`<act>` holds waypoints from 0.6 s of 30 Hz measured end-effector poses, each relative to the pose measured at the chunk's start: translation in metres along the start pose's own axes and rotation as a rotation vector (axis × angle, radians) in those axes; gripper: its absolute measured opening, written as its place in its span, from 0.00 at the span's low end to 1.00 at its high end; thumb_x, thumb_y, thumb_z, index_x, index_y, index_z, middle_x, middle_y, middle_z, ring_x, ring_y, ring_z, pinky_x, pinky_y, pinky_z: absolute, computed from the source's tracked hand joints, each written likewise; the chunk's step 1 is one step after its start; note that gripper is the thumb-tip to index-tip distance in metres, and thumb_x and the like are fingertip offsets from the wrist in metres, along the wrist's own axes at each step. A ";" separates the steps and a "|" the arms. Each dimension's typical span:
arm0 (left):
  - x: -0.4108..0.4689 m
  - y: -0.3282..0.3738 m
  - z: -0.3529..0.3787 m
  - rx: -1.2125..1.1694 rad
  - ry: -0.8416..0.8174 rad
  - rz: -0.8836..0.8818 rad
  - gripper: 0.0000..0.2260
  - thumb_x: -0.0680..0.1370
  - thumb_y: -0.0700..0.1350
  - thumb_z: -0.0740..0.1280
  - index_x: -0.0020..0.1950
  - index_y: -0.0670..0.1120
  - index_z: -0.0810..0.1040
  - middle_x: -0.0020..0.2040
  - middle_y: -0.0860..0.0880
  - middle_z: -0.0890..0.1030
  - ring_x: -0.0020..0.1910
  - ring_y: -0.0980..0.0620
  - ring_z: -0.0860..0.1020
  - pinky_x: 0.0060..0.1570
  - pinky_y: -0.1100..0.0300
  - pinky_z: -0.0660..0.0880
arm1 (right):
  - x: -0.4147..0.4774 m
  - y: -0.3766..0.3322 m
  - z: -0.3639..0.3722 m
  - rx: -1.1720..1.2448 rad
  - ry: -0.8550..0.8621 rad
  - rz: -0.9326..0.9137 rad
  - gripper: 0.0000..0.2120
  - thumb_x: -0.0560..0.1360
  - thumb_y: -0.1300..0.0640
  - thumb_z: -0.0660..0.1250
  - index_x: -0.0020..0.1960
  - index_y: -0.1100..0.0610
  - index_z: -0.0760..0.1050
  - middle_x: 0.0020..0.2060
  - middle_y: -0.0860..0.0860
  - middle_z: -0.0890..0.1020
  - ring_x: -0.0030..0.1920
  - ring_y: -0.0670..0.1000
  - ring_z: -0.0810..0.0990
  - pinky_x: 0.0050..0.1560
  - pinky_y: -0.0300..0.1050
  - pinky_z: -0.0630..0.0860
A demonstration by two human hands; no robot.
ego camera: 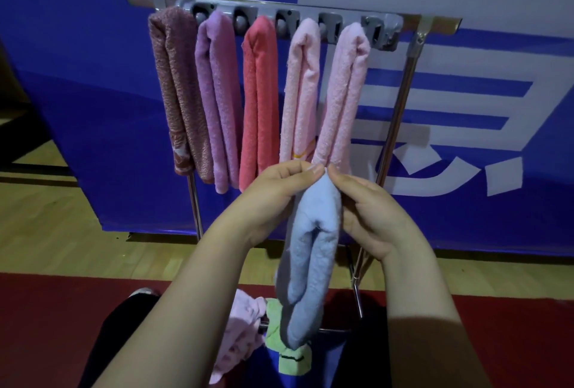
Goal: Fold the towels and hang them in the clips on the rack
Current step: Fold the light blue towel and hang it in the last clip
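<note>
A folded light blue towel [310, 251] hangs down in front of me. My left hand [273, 195] and my right hand [369, 210] pinch its top fold between thumb and fingers. Behind stands the metal rack with a grey clip bar [382, 33] along its top. Several folded towels hang from the clips: a dark rose one [177, 92], a lilac one [217, 98], a coral one [259, 101] and two pale pink ones [301, 92] [344, 98]. The rightmost clip holds no towel.
A loose pink towel [239, 331] and a green towel [276, 322] lie low in front of me. The rack's steel legs [397, 117] stand on a wooden floor [46, 226] against a blue banner [93, 61]. Red matting [46, 325] covers the near floor.
</note>
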State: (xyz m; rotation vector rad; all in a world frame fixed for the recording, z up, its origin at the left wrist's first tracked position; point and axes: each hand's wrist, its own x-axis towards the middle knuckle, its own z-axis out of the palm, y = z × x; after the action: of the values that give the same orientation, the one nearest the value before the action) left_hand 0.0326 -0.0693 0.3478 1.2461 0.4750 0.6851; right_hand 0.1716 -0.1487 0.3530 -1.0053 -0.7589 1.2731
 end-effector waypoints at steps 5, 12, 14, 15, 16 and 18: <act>0.031 0.016 0.024 -0.040 0.005 -0.017 0.18 0.82 0.43 0.65 0.63 0.29 0.75 0.49 0.38 0.82 0.48 0.45 0.80 0.51 0.57 0.80 | 0.005 -0.022 -0.025 0.100 0.025 -0.002 0.15 0.81 0.57 0.63 0.63 0.64 0.78 0.58 0.60 0.83 0.62 0.55 0.81 0.70 0.54 0.70; 0.086 0.042 0.051 -0.045 0.008 -0.067 0.17 0.81 0.45 0.65 0.62 0.32 0.78 0.51 0.37 0.84 0.47 0.46 0.83 0.47 0.56 0.83 | 0.031 -0.059 -0.057 0.223 0.048 -0.097 0.15 0.78 0.58 0.65 0.60 0.66 0.80 0.59 0.64 0.82 0.61 0.59 0.81 0.68 0.55 0.71; 0.104 0.049 0.061 -0.066 0.010 -0.061 0.16 0.82 0.43 0.64 0.63 0.32 0.78 0.55 0.37 0.83 0.52 0.45 0.83 0.56 0.53 0.80 | 0.045 -0.075 -0.059 0.317 0.077 -0.133 0.17 0.75 0.56 0.67 0.56 0.68 0.82 0.57 0.65 0.82 0.59 0.58 0.83 0.65 0.53 0.74; 0.111 0.052 0.066 -0.075 0.006 -0.063 0.16 0.82 0.43 0.65 0.63 0.33 0.79 0.58 0.36 0.83 0.55 0.43 0.82 0.60 0.51 0.78 | 0.051 -0.083 -0.057 0.357 0.095 -0.142 0.17 0.73 0.55 0.68 0.53 0.69 0.83 0.55 0.65 0.83 0.56 0.57 0.84 0.60 0.51 0.77; 0.120 0.056 0.071 -0.083 0.000 -0.063 0.15 0.82 0.43 0.65 0.63 0.34 0.79 0.58 0.36 0.82 0.56 0.43 0.82 0.62 0.50 0.78 | 0.058 -0.093 -0.057 0.384 0.107 -0.156 0.17 0.71 0.54 0.69 0.48 0.68 0.84 0.51 0.64 0.84 0.52 0.56 0.86 0.53 0.49 0.80; 0.134 0.065 0.079 -0.113 -0.007 -0.059 0.14 0.81 0.43 0.66 0.62 0.36 0.80 0.55 0.39 0.85 0.54 0.45 0.83 0.56 0.52 0.80 | 0.067 -0.112 -0.059 0.385 0.097 -0.167 0.17 0.72 0.54 0.68 0.48 0.68 0.83 0.48 0.62 0.85 0.47 0.54 0.87 0.45 0.47 0.83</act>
State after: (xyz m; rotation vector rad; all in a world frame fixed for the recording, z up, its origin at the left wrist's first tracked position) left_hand 0.1673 -0.0200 0.4363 1.1240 0.4591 0.6483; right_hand 0.2807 -0.0935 0.4270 -0.6712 -0.4869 1.1604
